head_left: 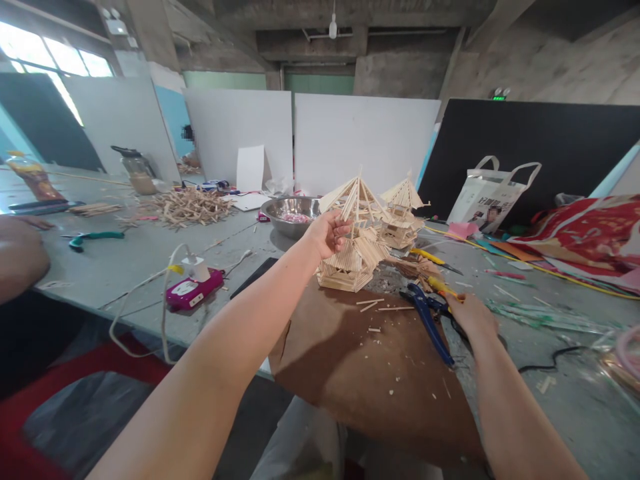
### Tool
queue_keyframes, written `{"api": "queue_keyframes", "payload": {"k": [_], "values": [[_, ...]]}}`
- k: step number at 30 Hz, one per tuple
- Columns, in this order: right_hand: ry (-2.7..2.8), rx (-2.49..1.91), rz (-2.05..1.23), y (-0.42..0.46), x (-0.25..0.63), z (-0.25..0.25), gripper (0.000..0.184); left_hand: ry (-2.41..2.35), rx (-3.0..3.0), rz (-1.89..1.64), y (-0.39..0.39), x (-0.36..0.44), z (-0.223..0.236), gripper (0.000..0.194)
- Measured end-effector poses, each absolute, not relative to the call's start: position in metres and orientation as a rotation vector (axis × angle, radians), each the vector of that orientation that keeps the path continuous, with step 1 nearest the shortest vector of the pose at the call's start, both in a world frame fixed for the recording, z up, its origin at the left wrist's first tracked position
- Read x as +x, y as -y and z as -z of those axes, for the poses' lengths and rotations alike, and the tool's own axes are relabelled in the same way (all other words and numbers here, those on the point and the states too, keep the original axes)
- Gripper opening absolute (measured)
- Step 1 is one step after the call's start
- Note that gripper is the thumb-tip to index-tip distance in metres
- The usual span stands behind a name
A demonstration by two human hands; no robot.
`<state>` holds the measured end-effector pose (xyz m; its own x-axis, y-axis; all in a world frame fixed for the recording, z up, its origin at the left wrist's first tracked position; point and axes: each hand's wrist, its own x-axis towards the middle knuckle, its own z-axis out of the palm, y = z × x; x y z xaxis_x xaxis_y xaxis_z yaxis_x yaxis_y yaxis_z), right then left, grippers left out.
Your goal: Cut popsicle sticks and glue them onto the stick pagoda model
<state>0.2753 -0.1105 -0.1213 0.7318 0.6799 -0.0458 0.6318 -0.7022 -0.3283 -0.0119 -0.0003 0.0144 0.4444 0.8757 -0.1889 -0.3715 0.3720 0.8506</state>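
My left hand [327, 232] is raised over the table and pinches the edge of a wooden stick pagoda model [356, 250] at its upper roof. The model stands on a brown board [350, 353]. My right hand [473, 317] rests low on the table beside blue-handled pliers [430, 319], fingers curled near a yellow-handled tool [440, 285]; what it grips is unclear. A second, smaller stick pagoda [403, 213] stands just behind the first.
A steel bowl [290, 215] sits behind the models. A heap of wooden sticks [193, 205] lies at back left. A pink device with white cable [194, 290], green pliers [95, 237], a tote bag [487, 193] and red fabric [590, 227] lie around. Another person's arm [20, 253] shows at left.
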Motion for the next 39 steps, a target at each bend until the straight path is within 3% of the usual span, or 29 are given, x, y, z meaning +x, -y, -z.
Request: {"api": "queue_keyframes", "payload": {"k": [8,26,39], "values": [[1.010,-2.650,-0.237,0.1116,0.2731,0.1194,0.056,-0.748,0.918,-0.865,-0.0025,-0.0086,-0.0133,0.009],[1.032,-2.633,-0.211,0.1122,0.2730,0.1198,0.055,-0.747,0.975,-0.941,0.0014,-0.0042,-0.0141,0.017],[1.018,-2.645,-0.246,0.1107,0.2746,0.1211,0.055,-0.744,0.974,-0.998,-0.0023,-0.0036,-0.0129,0.010]]}}
